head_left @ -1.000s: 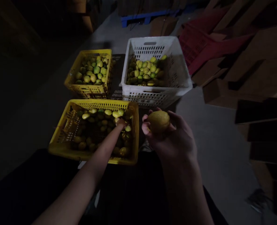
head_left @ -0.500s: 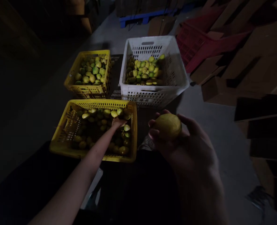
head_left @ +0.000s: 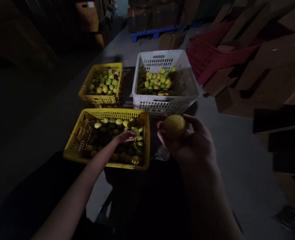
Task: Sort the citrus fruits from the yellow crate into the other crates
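My right hand (head_left: 193,140) is wrapped round a yellow lemon (head_left: 174,126), palm up, to the right of the near yellow crate (head_left: 147,143). Over the right part of that crate, my left hand (head_left: 126,136) has its fingers on a greenish-yellow lemon (head_left: 135,132). Several yellow and green lemons lie inside around it. Behind stand a smaller yellow crate (head_left: 82,89) with lemons at the left and a white crate (head_left: 193,85), partly filled with lemons, at the right.
A red crate (head_left: 202,60) and cardboard boxes (head_left: 269,83) line the right side. At the back are a blue pallet (head_left: 159,31) with a load and more boxes (head_left: 87,15). A shoe (head_left: 161,154) shows beside the near crate.
The view has tilted, so the crates sit slightly lower and to the right. My left hand has risen a little from the pile with a lemon at its fingers. My right hand still holds its lemon.
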`<control>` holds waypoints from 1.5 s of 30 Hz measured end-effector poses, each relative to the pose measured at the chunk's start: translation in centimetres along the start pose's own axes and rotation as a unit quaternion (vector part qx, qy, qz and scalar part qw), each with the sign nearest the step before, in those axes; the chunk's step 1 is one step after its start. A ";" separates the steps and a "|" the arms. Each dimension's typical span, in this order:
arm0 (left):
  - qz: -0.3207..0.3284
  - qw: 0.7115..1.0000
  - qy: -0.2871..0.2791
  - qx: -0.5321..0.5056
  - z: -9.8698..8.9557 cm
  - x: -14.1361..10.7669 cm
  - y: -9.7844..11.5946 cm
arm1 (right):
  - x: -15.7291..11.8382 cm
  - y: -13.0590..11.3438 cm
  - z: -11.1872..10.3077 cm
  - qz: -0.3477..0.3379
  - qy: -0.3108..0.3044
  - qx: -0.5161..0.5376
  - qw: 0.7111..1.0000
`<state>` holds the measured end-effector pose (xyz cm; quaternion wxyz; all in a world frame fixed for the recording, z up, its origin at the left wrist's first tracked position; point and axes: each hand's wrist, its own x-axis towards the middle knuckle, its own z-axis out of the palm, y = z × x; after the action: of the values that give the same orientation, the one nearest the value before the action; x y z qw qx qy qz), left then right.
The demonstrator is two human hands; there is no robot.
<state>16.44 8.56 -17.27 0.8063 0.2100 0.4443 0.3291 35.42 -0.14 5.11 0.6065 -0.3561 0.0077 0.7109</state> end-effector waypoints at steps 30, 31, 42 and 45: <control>0.307 0.843 -0.025 -0.441 1.3 -23.1 11.6 | 2.3 16.4 8.2 -0.100 -0.194 -0.082 0.972; 0.310 0.842 -0.030 -0.440 1.6 -22.9 11.7 | 2.5 16.5 8.4 -0.093 -0.193 -0.080 0.974; 0.286 0.837 -0.043 -0.465 3.7 -21.8 12.2 | 3.7 15.5 8.8 -0.078 -0.102 -0.010 0.992; 0.266 0.821 -0.032 -0.504 3.0 -21.6 12.2 | 3.6 15.1 8.4 -0.068 -0.095 -0.014 0.993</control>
<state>6.45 1.38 4.50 0.6947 -0.1057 0.1175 0.7018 18.11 2.67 3.12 0.6461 -0.2951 -0.0844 0.6988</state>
